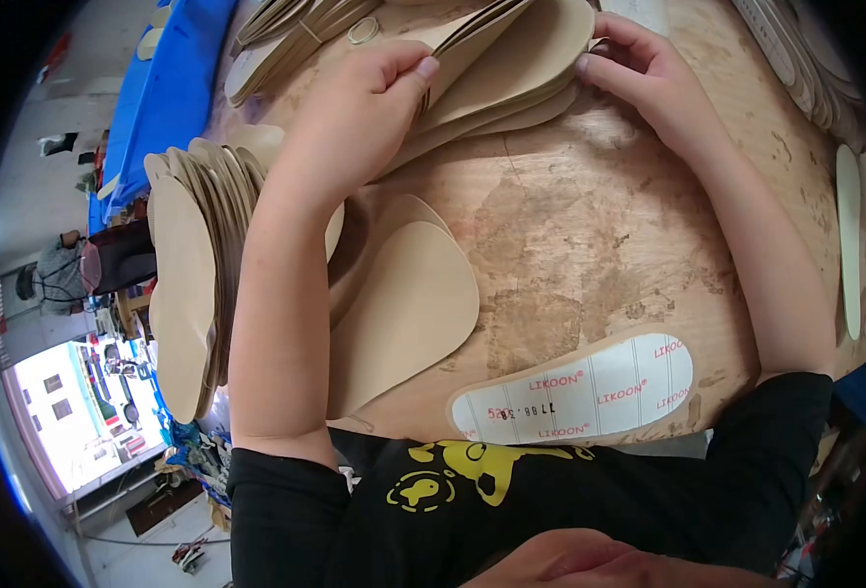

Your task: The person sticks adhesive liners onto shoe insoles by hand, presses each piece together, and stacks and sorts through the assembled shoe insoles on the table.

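My left hand [379,103] is closed round the edges of several tan insoles, thumb on top, at the upper middle. My right hand [639,69] pinches at the far rounded end of the insole stack [541,49], thumb and fingertips close together at its edge. More tan insoles lie fanned under the stack. Nearer me, beside my left forearm, a flat tan insole [408,304] rests on another. An insole with a white printed "LIKOON" face [580,387] lies near the table edge by my shirt.
A thick row of tan insoles [193,274] stands left of my left forearm. Banded insoles [281,44] lie at the upper left, with a blue sheet [163,98] beyond. More insoles [795,59] are at the upper right. A person [60,274] is in the background left.
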{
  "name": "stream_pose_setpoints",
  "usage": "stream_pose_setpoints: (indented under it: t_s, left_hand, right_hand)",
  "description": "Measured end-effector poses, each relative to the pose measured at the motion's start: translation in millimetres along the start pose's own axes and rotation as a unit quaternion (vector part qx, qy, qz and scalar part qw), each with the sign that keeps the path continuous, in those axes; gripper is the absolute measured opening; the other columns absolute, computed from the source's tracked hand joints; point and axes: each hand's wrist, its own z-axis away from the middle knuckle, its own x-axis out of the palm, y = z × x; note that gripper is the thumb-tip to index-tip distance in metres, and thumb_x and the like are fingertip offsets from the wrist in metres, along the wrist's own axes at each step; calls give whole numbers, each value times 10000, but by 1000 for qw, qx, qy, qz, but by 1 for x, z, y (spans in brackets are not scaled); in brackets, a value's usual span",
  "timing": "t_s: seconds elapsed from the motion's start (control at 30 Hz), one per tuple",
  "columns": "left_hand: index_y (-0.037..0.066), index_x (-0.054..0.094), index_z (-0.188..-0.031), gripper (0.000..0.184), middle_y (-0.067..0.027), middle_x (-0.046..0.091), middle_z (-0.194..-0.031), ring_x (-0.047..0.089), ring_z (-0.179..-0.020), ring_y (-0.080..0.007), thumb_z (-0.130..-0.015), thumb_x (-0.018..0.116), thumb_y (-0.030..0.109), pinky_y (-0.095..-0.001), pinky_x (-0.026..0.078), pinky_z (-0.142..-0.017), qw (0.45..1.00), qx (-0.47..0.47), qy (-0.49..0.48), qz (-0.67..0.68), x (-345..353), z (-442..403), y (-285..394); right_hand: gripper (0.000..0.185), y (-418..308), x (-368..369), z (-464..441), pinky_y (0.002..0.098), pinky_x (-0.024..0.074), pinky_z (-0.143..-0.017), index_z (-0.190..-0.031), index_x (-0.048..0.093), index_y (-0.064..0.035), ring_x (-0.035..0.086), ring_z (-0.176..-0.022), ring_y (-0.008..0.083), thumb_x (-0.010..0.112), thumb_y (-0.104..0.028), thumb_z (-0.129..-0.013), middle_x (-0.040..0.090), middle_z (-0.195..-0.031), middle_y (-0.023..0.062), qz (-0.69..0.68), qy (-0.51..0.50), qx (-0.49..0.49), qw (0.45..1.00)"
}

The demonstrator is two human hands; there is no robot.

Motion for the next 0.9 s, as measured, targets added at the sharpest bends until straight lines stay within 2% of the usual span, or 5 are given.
stream_pose_setpoints:
  t_s: [0.1, 0.37, 0.6, 0.73, 0.9]
  left_hand:
    - [-15, 633, -975, 227, 16, 553, -734, 507, -717, -80, -991, 578, 205, -245, 429, -685, 1000, -5, 8, -9, 1, 1, 2]
    - [2, 716, -1043, 332, -66, 729, -897, 664, -833, -108, -825, 788, 242, -253, 515, -769, 990, 23, 41, -132, 9, 9, 22]
    - [-1, 681, -1137, 337, -51, 715, -909, 664, -848, -133, -871, 745, 196, -260, 524, -784, 994, 28, -93, -45, -13, -9, 0]
    - [-26, 678, -845, 157, -53, 583, -598, 491, -573, -116, -901, 634, 114, -285, 409, -556, 996, -43, -73, 8, -19, 2, 34]
    - [-24, 680, -879, 169, -78, 602, -631, 535, -598, -124, -910, 629, 134, -299, 440, -583, 997, -9, -77, -5, -25, 5, 36]
  right_hand:
    - [549, 1, -4, -4, 264, 449, -936, -1374, 525, -47, 564, -1027, 120, 707, -184, -874, 614, -1148, 43, 21, -44, 21, 999]
    - [193, -24, 21, -2, 222, 507, -752, -1051, 669, -30, 622, -832, 59, 736, -104, -886, 695, -950, 5, -79, 13, 30, 996]
    - [180, -26, 21, 0, 192, 463, -676, -1042, 676, -42, 577, -743, 34, 718, -154, -908, 670, -872, -22, 37, 73, 36, 996]
    - [146, -24, 19, -1, 190, 448, -639, -1035, 673, -55, 556, -717, 28, 688, -154, -930, 655, -862, -23, 19, 107, 47, 993]
    - [141, -17, 13, -1, 207, 463, -672, -1034, 668, -65, 572, -782, 49, 660, -180, -952, 650, -871, -13, 51, 91, 29, 994]
